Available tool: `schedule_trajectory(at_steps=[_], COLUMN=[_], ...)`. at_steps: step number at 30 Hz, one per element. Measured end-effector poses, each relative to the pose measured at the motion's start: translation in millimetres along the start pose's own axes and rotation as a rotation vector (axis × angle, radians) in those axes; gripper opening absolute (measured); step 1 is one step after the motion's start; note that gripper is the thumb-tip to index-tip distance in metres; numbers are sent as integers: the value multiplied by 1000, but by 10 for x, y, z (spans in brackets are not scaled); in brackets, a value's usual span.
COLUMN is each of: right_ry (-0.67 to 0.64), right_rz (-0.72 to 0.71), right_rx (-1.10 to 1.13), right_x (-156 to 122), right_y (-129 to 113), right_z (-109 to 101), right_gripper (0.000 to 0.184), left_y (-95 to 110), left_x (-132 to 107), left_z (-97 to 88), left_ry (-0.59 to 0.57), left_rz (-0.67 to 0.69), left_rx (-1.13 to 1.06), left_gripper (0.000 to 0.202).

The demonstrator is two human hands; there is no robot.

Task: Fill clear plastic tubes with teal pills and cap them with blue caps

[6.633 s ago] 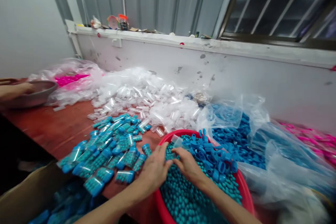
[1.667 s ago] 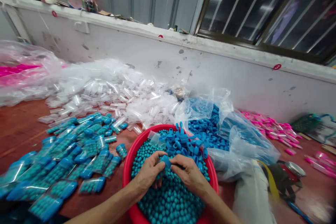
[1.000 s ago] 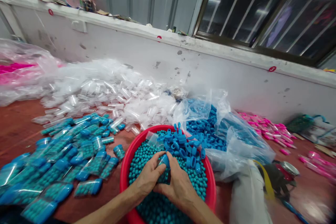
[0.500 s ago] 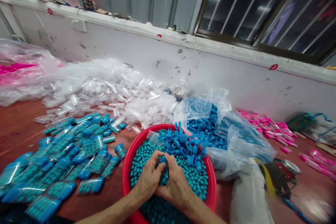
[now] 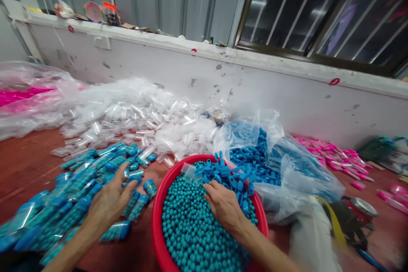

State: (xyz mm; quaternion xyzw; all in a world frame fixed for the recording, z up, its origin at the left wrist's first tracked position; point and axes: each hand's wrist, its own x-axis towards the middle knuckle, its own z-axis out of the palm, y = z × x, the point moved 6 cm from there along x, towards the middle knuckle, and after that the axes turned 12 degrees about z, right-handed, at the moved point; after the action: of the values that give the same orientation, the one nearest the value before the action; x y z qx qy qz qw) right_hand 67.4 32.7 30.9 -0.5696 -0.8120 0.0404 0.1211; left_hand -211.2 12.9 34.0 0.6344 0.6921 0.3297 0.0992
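A red basin [image 5: 155, 216] holds teal beads [image 5: 191, 233], with a heap of blue caps [image 5: 225, 172] and an empty clear tube [image 5: 188, 173] at its far side. My right hand [image 5: 225, 206] lies on the beads, its fingers stretched to the edge of the caps. My left hand [image 5: 110, 202] hovers, fingers spread, over the pile of bead-filled, blue-capped tubes [image 5: 73, 195] left of the basin. I see nothing gripped in either hand.
A big heap of empty clear tubes [image 5: 143, 114] lies behind, against the white wall. A plastic bag of blue caps [image 5: 267, 161] sits right of the basin. Pink tubes [image 5: 334, 159] are at far right and a pink-filled bag [image 5: 22, 97] at far left. A metal lid [image 5: 363, 206] lies at right.
My hands were pressed together over the basin around a tube with a blue cap. Now my left hand has swung left over the filled tubes and my right has reached to the caps.
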Motion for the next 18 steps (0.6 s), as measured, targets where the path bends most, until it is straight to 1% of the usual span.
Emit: schedule_trajectory(at_steps=[1,2,3,4,5,8,10,11,12,14,16,18], right_ry=[33,68,96,115,124,132,142,143,134,72,-43,-161], right_rz=[-24,-49,-73,-94,-109,-106,-86,-75,-65,-25,58,152], right_rx=[-96,-176,-237,-276,-294,-287,-278,-230,-137,160,472,681], right_x=[76,154,230,301,364,454,401,341,262,83,-85,-216], right_y=[-32,-66,-97,-119,-128,-91,-56,-47,-43,-37,-18,10], right_z=[25,53,83,114,142,159,113,76,37,-13,20,127], right_gripper=[18,20,21,22,21,18,19,19,20,19,14,10], left_y=[-44,-35,17,100,206,595,808,891,962,1082,1171,1221], left_x=[12,11,-1,-18,-39,-125,-178,-201,-224,-272,-330,-395], left_z=[-89,-141,-146,-102,-17,338,544,633,715,858,986,1091], left_ry=[71,133,170,169,133,-30,-70,-79,-92,-154,-283,-446], left_rz=[-4,16,54,100,151,314,371,383,387,389,376,343], left_rx=[109,162,157,108,27,-215,-273,-282,-290,-337,-422,-523], left_gripper=[60,60,58,54,49,35,33,35,38,40,32,19])
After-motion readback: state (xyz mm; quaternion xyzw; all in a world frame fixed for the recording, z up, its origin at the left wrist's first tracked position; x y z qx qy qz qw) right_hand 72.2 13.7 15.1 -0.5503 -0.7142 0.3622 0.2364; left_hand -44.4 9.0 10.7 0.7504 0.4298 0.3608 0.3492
